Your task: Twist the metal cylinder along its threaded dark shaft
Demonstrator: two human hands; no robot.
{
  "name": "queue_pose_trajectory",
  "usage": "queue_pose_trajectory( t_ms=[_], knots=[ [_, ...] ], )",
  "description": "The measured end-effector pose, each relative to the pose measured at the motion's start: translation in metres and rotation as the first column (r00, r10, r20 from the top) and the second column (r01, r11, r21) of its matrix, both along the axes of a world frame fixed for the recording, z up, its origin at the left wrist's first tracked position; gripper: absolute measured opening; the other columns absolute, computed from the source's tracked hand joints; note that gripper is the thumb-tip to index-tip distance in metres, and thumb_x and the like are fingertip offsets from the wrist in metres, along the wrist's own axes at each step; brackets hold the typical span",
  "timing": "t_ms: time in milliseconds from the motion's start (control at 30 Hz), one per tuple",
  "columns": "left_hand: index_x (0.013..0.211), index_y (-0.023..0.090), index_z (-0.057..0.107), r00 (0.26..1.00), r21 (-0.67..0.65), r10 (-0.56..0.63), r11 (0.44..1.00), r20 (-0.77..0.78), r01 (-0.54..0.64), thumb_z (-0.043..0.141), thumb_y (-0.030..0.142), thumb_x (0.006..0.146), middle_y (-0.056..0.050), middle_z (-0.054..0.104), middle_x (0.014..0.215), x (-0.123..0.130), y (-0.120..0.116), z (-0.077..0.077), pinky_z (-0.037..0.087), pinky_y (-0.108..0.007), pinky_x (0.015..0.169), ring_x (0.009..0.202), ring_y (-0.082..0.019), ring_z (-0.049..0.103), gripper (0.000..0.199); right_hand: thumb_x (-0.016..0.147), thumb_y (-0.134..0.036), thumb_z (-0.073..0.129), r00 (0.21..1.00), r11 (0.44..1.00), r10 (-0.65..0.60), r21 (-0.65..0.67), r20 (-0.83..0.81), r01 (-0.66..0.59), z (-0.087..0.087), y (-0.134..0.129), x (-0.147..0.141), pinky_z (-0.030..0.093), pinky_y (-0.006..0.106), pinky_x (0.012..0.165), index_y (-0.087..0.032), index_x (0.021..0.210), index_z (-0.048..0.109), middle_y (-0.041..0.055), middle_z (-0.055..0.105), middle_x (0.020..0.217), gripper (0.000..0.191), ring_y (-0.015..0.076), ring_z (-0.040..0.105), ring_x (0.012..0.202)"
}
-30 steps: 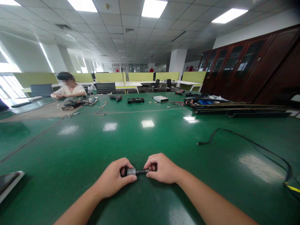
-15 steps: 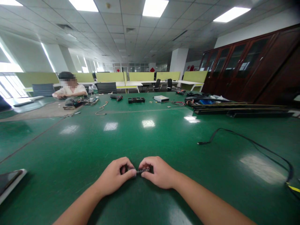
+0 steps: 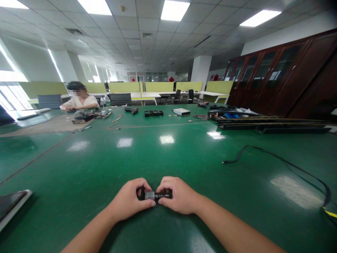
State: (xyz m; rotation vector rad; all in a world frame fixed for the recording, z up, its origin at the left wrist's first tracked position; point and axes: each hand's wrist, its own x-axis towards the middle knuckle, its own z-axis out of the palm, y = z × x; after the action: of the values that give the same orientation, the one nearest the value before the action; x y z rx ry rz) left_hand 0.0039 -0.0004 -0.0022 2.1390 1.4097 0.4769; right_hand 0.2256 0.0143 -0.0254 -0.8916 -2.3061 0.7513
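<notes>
A small metal cylinder with a dark, ridged shaft (image 3: 150,195) lies level between my two hands, just over the green table (image 3: 142,154). My left hand (image 3: 130,198) is closed round the silver-grey end, thumb below and fingers above. On the dark end, my right hand (image 3: 179,195) is closed in the same way. The fingertips of the two hands are close together with a narrow gap between them. Both outer ends of the part are partly hidden in the hands.
A black cable (image 3: 284,160) curves across the right side. At the left edge lies a flat device (image 3: 13,205). Farther back are a power drill (image 3: 131,110), a black frame (image 3: 153,113), a silver box (image 3: 181,111) and dark rails (image 3: 263,124). A person (image 3: 80,98) sits at the far left.
My left thumb has moved slightly down and right, so more of the silver-grey cylinder shows. More of the dark end is visible at my right fingers.
</notes>
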Motion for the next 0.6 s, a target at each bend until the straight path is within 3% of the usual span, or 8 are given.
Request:
queue_pose_trajectory(
  t_ms=[600],
  knots=[
    [0.082, 0.019, 0.064, 0.999, 0.028, -0.029, 0.999, -0.043, 0.030, 0.073, 0.041, 0.075, 0.003, 0.056, 0.072, 0.0002, -0.0016, 0.0001, 0.032, -0.023, 0.061, 0.069, -0.015, 0.051, 0.025, 0.079, -0.027, 0.072, 0.999, 0.999, 0.012, 0.040, 0.038, -0.013, -0.0022, 0.0021, -0.0007, 0.045, 0.027, 0.074, -0.020, 0.100, 0.076, 0.0039, 0.068, 0.084, 0.023, 0.0173, 0.062, 0.081]
  ],
)
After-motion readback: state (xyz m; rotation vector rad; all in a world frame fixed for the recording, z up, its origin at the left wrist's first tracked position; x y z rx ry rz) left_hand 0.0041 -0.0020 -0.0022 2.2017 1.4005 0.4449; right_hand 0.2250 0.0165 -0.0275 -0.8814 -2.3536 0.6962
